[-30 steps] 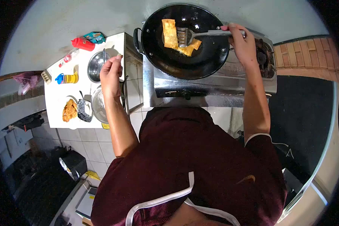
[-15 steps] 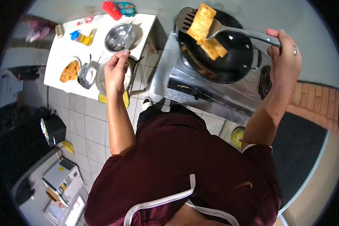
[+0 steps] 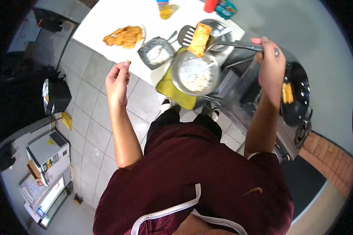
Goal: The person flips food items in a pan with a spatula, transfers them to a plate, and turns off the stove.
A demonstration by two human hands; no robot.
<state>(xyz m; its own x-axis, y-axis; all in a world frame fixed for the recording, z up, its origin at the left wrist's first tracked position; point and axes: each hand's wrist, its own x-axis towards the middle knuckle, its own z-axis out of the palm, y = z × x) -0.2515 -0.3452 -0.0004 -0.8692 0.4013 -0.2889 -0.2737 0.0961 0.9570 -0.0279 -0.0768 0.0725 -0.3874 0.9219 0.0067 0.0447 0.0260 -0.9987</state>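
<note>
My right hand (image 3: 271,62) grips the handle of a slotted spatula (image 3: 241,46). A golden fried piece (image 3: 200,39) lies on the spatula's blade, held over the edge of a metal pot (image 3: 175,80) with a whitish coating inside. My left hand (image 3: 118,84) is raised in front of the table, fingers curled and thumb tip against them, with nothing visible in it. Past its fingertips stands a white plate (image 3: 143,30) piled with fried pieces (image 3: 125,37). Another fried piece (image 3: 287,93) lies in the black wok (image 3: 298,78) at the right.
On the white table (image 3: 102,19) are a dark dish (image 3: 144,55) of white powder, a steel bowl (image 3: 227,36), a yellow bottle (image 3: 165,11) and a red container (image 3: 210,5). A green cloth (image 3: 172,92) hangs below the pot. The stove (image 3: 249,105) stands at right.
The spatula has swung left from above the wok to above the table, carrying one fried piece. Another stays in the wok. My body has turned toward the table; my left hand remains closed.
</note>
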